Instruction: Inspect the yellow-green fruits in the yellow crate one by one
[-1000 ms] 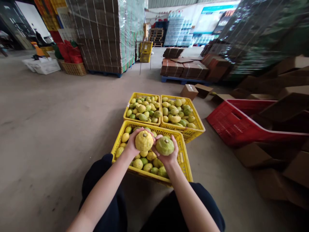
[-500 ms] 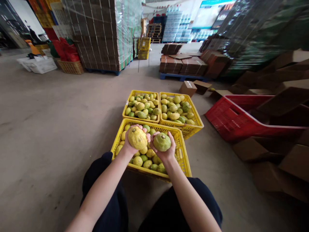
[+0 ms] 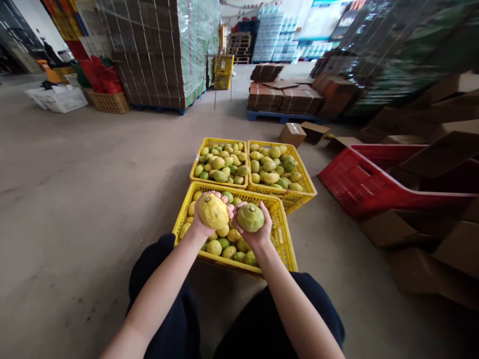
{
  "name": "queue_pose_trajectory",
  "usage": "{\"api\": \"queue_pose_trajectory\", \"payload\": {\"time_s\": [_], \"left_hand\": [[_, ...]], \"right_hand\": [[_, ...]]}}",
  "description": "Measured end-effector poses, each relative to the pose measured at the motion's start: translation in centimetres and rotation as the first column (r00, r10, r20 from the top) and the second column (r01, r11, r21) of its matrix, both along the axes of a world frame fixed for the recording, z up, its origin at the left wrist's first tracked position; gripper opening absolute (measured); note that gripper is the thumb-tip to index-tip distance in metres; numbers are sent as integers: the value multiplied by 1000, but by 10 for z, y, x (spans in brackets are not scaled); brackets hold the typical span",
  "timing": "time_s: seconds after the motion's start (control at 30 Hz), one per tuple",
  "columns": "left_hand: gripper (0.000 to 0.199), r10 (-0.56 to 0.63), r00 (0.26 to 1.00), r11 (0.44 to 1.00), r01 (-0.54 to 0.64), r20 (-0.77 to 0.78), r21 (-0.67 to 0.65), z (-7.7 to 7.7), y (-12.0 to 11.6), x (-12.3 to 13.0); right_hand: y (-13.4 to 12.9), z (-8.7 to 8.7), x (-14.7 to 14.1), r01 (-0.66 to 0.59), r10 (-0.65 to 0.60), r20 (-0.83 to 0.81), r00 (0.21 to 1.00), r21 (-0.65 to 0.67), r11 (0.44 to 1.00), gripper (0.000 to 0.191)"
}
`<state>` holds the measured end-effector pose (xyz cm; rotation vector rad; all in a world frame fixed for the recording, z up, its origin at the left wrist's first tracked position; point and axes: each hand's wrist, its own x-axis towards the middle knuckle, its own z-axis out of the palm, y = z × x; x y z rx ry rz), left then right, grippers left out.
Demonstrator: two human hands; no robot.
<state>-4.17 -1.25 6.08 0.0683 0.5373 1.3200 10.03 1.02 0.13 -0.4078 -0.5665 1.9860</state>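
My left hand (image 3: pixel 201 229) is wrapped round a large yellow guava (image 3: pixel 213 211) with a bumpy skin, its stem end facing up toward me. In my right hand (image 3: pixel 264 232) sits a green guava (image 3: pixel 250 218), with thumb and fingers curled about its sides. Both hands are side by side above the nearest yellow crate (image 3: pixel 286 244), fingertips close together. Yellow and green guavas (image 3: pixel 214 247) fill the bottom of that crate, partly hidden by my hands and forearms.
Behind the near crate stand a left yellow crate (image 3: pixel 193 167) and a right yellow crate (image 3: pixel 299 198), both full of guavas. A red crate (image 3: pixel 352 184) and open cardboard boxes (image 3: pixel 391 227) crowd the right. Wrapped pallet stacks (image 3: pixel 149 55) stand farther back.
Both hands keep their hold on the two guavas and stay almost in place. Only a very slight shift of the whole view shows.
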Motion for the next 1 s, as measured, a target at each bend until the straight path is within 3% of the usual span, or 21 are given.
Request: {"api": "queue_pose_trajectory", "payload": {"time_s": [0.13, 0.23, 0.37, 0.57, 0.8, 1.0], "left_hand": [[32, 81, 997, 996, -81, 1, -26, -11, 7, 0], [25, 116, 988, 972, -135, -102, -193, -24, 16, 0], [28, 65, 985, 926, -119, -158, -359, -37, 23, -2], [31, 39, 994, 946, -71, -106, -317, -27, 19, -3], [26, 75, 989, 920, -118, -126, -373, -29, 21, -4], [27, 50, 993, 924, -86, -106, -372, -31, 22, -4]], "right_hand": [[1, 1, -1, 44, -45, -3, 999, -73, 996, 40], [3, -1, -2, 109, -108, 19, 994, -174, 979, 39], [6, -4, -3, 159, -159, 24, 987, -277, 948, 34], [11, -10, -1, 148, -141, 46, 989, -313, 938, 29], [16, -20, -3, 134, -92, 107, 990, -494, 859, 29], [15, -15, -10, 128, -88, 106, 990, -458, 880, 39]]}}
